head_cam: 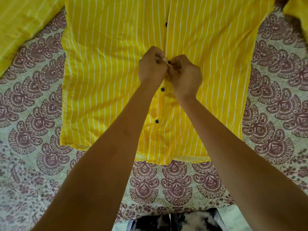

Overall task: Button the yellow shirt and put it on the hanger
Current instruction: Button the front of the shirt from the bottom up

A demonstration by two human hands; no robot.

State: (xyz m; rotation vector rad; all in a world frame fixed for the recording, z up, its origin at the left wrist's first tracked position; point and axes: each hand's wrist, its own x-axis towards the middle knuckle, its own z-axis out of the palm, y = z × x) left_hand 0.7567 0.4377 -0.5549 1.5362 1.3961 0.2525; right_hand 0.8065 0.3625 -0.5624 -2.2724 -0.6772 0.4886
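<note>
The yellow shirt [106, 77] with thin white stripes lies flat, front up, hem toward me, on a patterned bedsheet. Its placket runs up the middle with dark buttons; two lower buttons [162, 89] sit between my wrists and another shows higher up. My left hand [152, 66] and my right hand [185, 73] meet at the placket, fingers curled, pinching the two front edges together around a dark button [169, 62]. The higher part of the placket looks slightly parted. No hanger is in view.
The bedsheet [33, 114] with maroon paisley print spreads on all sides. The shirt's sleeves stretch out at the top left [21, 22] and top right [295, 9]. A black-and-white cloth [175, 220] shows at the bottom edge.
</note>
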